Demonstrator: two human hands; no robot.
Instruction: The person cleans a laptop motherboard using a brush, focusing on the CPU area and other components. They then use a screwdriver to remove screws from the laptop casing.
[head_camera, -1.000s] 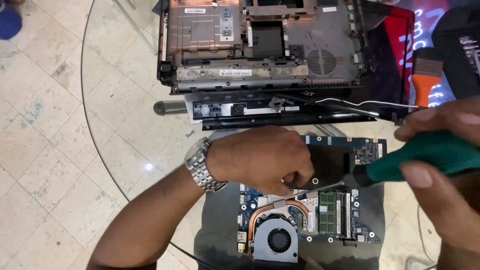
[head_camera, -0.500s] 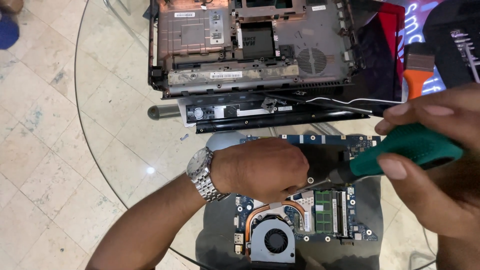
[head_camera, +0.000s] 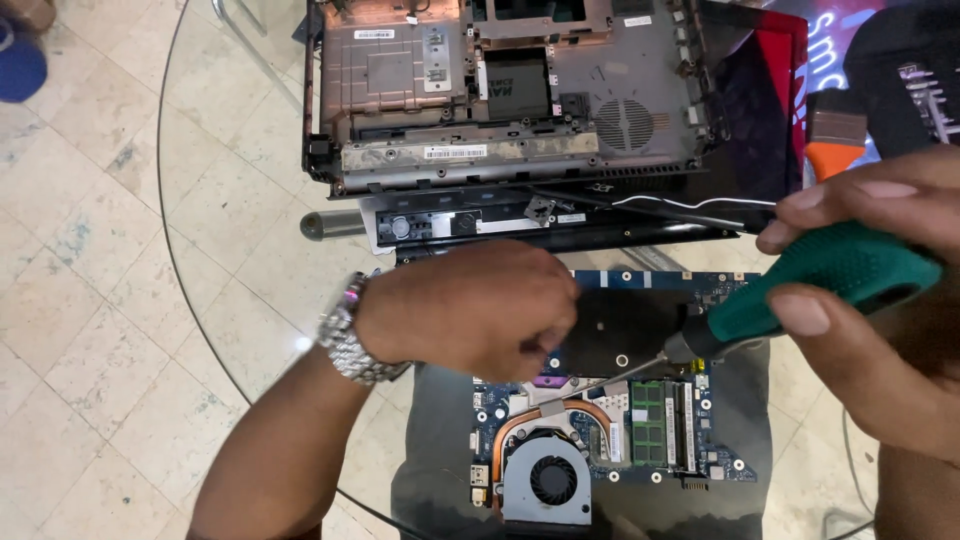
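Blue motherboard lies lower centre of frame on a dark mat, fan and copper heat pipe at its lower edge. Right hand is clamped round a green-handled screwdriver; the shaft slants down-left, tip at a bracket just above the fan. Left hand, wristwatch on, rests curled on the board's upper-left; can't tell if it pinches anything. Vs. a sec ago the handle has dropped lower, so the tip looks seated now. Stripped laptop base sits upper centre on the glass table.
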